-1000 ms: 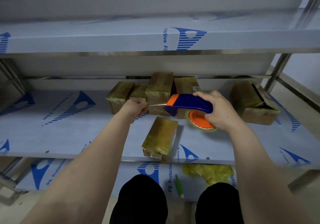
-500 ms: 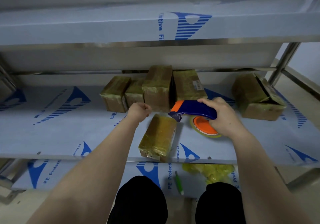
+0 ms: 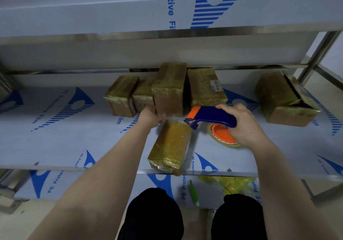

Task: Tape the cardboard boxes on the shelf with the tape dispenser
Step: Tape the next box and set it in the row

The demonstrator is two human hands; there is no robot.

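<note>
Shelf (image 3: 55, 139): middle tier, wrapped in blue-printed film.
Back boxes (image 3: 170, 89): four taped cardboard boxes side by side at the rear.
Left hand (image 3: 151, 116): fingers curled, just before that row; I cannot tell whether it pinches anything.
Front box (image 3: 171, 145): taped, lying at the shelf's front edge.
Tape dispenser (image 3: 211, 116): blue and orange, held over the shelf, nose near the Front box's far corner.
Right hand (image 3: 245, 126): wrapped round the dispenser's handle.
Right box (image 3: 284, 98): set apart, its top seam gaping.

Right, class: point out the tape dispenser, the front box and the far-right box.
tape dispenser (image 3: 209, 114): head view, blue handle.
front box (image 3: 172, 141): head view, taped top face.
far-right box (image 3: 273, 94): head view, taped top face.
</note>
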